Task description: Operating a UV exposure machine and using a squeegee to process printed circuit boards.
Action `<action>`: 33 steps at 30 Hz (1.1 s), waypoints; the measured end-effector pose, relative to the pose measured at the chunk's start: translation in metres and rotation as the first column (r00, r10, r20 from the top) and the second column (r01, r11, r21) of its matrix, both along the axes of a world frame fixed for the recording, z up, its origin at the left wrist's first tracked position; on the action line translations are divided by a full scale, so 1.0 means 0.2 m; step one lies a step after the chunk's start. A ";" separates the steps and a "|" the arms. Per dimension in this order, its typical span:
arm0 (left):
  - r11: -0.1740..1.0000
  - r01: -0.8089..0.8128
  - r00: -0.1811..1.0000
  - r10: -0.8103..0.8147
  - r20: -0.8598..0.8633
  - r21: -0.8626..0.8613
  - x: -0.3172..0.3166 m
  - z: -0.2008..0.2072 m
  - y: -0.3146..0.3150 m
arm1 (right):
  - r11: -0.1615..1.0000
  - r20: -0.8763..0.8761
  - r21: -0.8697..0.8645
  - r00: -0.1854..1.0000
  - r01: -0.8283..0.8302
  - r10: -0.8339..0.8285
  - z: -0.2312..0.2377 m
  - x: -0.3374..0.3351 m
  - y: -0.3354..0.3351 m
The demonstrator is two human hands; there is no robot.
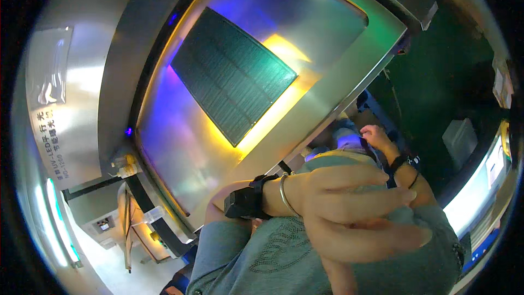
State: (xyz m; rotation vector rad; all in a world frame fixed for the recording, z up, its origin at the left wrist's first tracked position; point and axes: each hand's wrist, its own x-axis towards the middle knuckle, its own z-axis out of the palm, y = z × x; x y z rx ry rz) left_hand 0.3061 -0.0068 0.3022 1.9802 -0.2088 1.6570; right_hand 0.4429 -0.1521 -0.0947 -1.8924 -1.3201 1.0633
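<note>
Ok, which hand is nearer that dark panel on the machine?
Right, probably. The right hand reaches out by the machine's steel edge, lower right of the dark panel; the left hand lies back across the right forearm.

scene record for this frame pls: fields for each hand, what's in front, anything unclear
left hand: fingers spread flat, laid across the grey-green shirt; bangle and black wrist device on the forearm
right hand: farther off, fingers curled near a dark strap; black band on wrist
in front: tilted steel machine bed with a dark ribbed rectangular panel on it, lit yellow and violet
unclear: whether the right hand grips anything
</note>
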 end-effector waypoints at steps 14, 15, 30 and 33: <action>0.972 -0.134 0.905 0.039 -0.424 -0.195 0.14 -0.07 0.07 | 0.986 -0.148 -0.155 0.988 -0.061 0.038 -0.07 0.16 0.41; 0.999 0.016 0.916 -0.026 -0.400 -0.029 0.13 -0.10 0.16 | 0.995 -0.085 -0.061 0.994 -0.077 0.072 -0.06 0.15 0.47; -0.025 -0.662 0.527 -0.726 -0.441 -0.749 -0.04 -0.44 0.29 | 0.986 0.299 0.144 0.954 -0.080 0.033 -0.18 -0.08 0.76; -0.133 -0.693 0.560 -0.718 -0.413 -0.708 -0.07 -0.49 0.28 | 0.991 0.315 0.104 0.948 -0.086 0.049 -0.23 -0.08 0.75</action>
